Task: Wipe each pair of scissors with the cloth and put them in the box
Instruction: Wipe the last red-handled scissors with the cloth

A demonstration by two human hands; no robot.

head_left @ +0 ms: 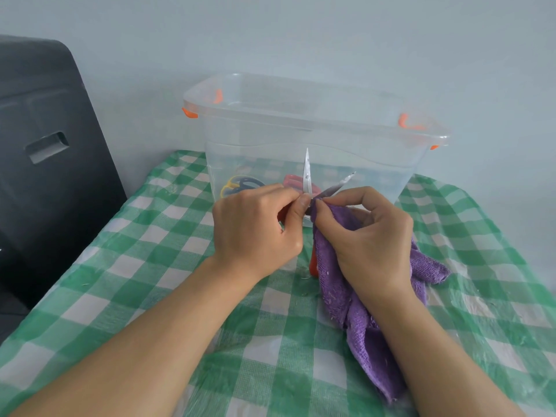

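Just before the clear plastic box (313, 136), her left hand (255, 227) grips orange-handled steel scissors (307, 176), blades spread; her right hand (367, 233) pinches the purple terry cloth (361, 320) at the pivot. Bare fingertips beside those edges risk a nick.

both forearms reach forward from the bottom edge and converge toward the middle. the left hand (255, 227) is seen from the back, knuckles up, wrist bent slightly inward — its fingers are curled and its thumb and forefinger pinch together at the tips. the right hand (368, 233) lies just beside it, also back-up, fingers curled under, thumb and forefinger pinched together — the fingertips of the two hands nearly meet. bare arms, no sleeves showing.
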